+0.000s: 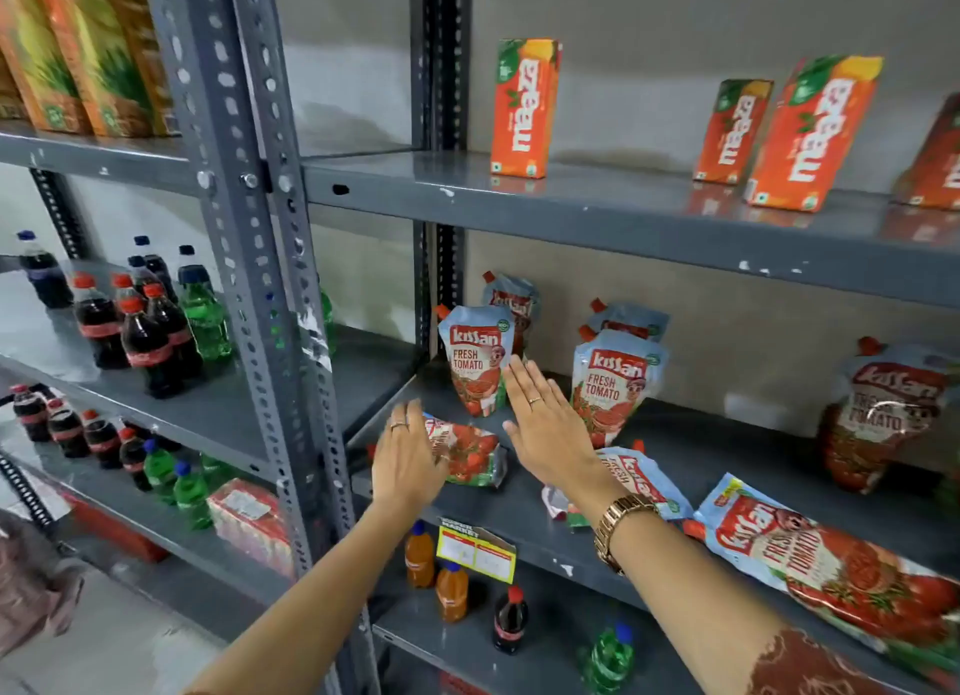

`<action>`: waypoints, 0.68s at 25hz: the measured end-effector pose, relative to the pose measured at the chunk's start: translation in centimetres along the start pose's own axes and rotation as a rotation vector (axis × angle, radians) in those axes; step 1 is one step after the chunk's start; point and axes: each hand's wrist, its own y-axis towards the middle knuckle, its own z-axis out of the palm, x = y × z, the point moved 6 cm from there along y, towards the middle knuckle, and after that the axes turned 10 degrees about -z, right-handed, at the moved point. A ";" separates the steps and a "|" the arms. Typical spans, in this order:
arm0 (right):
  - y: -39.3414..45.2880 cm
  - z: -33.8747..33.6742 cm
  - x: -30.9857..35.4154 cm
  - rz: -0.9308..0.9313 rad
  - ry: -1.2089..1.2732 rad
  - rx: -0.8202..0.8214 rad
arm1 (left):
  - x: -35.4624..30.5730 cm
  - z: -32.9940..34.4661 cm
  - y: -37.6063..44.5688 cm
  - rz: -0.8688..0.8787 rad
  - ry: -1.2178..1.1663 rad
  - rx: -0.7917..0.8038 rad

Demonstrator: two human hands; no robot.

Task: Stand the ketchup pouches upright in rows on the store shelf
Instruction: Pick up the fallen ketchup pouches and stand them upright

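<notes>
Hands work at the left end of the grey shelf (519, 525). The left hand (408, 460) lies palm down on a ketchup pouch (467, 453) that is flat on its side, fingers spread and curved over its near end; whether they grip it or only rest on it cannot be told. A ring shows on one finger. The right hand (548, 424) is open and flat, fingers straight and close together, with nothing in it, just right of the lying pouch. Its fingertips reach the lower right edge of an upright pouch (475, 364); contact cannot be told. This hand also wears a ring, and a gold-coloured watch (618, 531) sits on its wrist.

Behind that upright pouch stands another (511, 299). To the right of the right hand a second upright pouch (613, 382) stands with one more (626, 320) behind it. Under the right wrist a pouch (641, 479) lies flat, and farther right along the shelf front lies a large one (831, 564). Well to the right, a blurred pouch (878, 414) stands toward the back.

Above the hands, orange juice cartons (524, 107) stand on the next shelf. Left of the left hand, past the slotted upright (260, 279), soft-drink bottles (145, 325) stand.
</notes>
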 end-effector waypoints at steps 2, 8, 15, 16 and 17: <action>0.9 1.9 0.4 0.018 0.132 0.118 | 2.1 0.8 0.8 -0.305 -0.348 0.030; 2.5 6.3 -0.3 0.262 0.393 0.298 | 4.6 5.6 1.0 -1.020 -1.125 0.270; 2.3 9.1 -0.5 0.597 0.735 0.413 | 6.5 4.8 4.3 -0.959 -1.049 0.254; 1.9 9.4 0.1 0.648 0.866 0.450 | 7.0 4.6 5.2 -0.944 -1.029 0.243; 1.6 9.8 0.7 0.674 0.971 0.490 | 7.4 4.5 5.8 -0.943 -0.995 0.232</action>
